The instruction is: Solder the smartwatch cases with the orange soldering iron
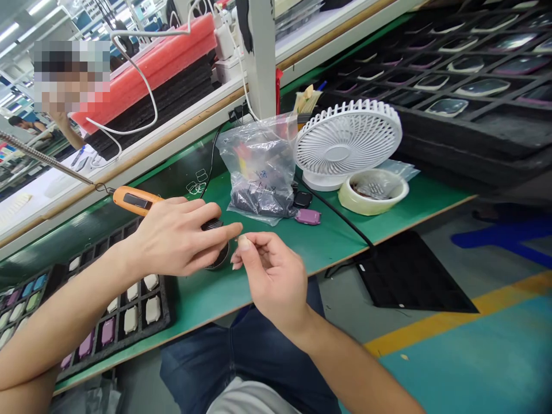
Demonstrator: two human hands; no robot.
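Observation:
My left hand lies palm down over an orange electric screwdriver, its curled fingers round the black ribbed front part. One finger of this hand stretches towards my right hand. The right thumb and fingertips are pinched together at the table's front; anything between them is too small to make out. Below my left hand sits a dark round thing, mostly covered by the fingers. To the left, a black compartment tray holds white and purple cases.
A clear plastic bag, white fan and tape roll stand behind. Near the bag lie a purple case and a black one. A black cable crosses the green table. Stacked trays are at right.

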